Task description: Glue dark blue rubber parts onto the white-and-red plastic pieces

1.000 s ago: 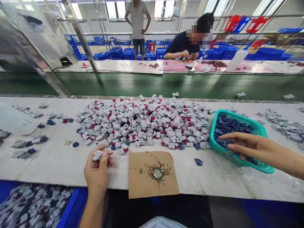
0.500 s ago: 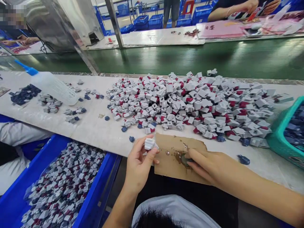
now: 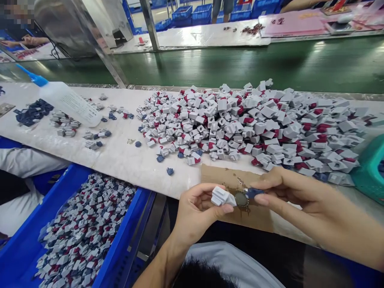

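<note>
Left hand point(image 3: 196, 212) curls around a white plastic housing point(image 3: 220, 197), its fingers and thumb closed on the part, which sticks out toward the right hand point(image 3: 300, 200). That hand pinches a dark blue plastic piece point(image 3: 253, 193) between thumb and forefinger, its other fingers lying close beneath. Between the two held parts sits a round disc point(image 3: 241, 199) ringed with amber glue – the blue piece seems to touch it, though that is hard to tell – and under both hands lies a glue-stained square of brown cardboard point(image 3: 216, 174). Just beyond the hands spreads a big heap of white-and-red plastic parts point(image 3: 240, 128) on a white workbench point(image 3: 120, 164), with a few loose blue pieces point(image 3: 170, 171) just left of the cardboard. Past the right hand, cut off by the frame, stands a teal plastic basket point(image 3: 370, 172). Left of the left hand, a blue crate point(image 3: 129, 216) holds a mass of grey-white parts point(image 3: 84, 228). Farther left on the bench – a squeeze bottle point(image 3: 67, 103) on its side, beside a small pile of dark blue pieces point(image 3: 33, 112).
</note>
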`<move>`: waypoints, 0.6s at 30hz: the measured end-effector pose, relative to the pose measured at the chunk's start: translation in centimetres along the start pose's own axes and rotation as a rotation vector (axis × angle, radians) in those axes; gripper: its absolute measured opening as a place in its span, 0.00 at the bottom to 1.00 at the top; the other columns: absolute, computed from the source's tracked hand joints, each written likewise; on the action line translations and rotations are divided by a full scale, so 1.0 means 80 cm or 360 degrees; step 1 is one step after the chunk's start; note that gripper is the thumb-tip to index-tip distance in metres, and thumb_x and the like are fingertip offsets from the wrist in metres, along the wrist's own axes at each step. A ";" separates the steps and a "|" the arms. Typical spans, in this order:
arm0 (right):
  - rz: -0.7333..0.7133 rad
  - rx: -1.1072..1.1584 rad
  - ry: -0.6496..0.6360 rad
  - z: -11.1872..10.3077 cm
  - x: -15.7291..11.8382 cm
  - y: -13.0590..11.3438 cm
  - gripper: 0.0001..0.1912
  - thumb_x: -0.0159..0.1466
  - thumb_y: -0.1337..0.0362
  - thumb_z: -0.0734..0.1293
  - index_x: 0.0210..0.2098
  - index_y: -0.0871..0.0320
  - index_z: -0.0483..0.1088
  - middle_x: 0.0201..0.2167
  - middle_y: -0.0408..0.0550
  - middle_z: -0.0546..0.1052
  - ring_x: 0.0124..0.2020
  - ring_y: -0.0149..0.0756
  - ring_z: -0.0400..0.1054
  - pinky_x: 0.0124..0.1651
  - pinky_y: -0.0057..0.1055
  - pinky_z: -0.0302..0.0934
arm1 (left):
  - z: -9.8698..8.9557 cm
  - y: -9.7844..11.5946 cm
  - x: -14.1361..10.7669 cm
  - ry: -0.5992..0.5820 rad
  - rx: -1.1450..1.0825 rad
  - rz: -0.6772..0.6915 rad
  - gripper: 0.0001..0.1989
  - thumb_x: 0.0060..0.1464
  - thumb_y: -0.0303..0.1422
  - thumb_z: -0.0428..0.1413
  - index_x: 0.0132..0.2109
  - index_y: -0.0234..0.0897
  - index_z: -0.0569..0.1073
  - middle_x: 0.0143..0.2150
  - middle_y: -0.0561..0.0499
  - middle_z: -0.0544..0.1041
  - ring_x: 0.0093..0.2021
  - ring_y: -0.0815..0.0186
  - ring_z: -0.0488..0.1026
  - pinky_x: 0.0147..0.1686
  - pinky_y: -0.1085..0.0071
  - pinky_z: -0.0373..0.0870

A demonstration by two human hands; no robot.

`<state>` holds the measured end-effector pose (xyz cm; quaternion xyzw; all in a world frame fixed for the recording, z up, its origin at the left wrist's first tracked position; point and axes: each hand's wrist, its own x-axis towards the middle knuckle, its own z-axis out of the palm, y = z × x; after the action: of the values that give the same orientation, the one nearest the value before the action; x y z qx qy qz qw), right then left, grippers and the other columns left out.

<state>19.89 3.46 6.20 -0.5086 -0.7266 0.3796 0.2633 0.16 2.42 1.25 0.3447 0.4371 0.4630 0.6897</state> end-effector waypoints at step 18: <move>-0.0194 0.0152 -0.0337 0.003 0.001 0.003 0.10 0.66 0.60 0.62 0.31 0.56 0.70 0.24 0.42 0.72 0.23 0.28 0.64 0.24 0.23 0.57 | 0.018 -0.011 -0.008 -0.0090 0.0200 0.0248 0.13 0.38 0.25 0.68 0.35 0.38 0.77 0.33 0.50 0.81 0.33 0.65 0.79 0.35 0.74 0.77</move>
<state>19.82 3.53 5.86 -0.4073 -0.7610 0.4486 0.2316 1.67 1.41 1.19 0.4331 0.4174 0.4770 0.6408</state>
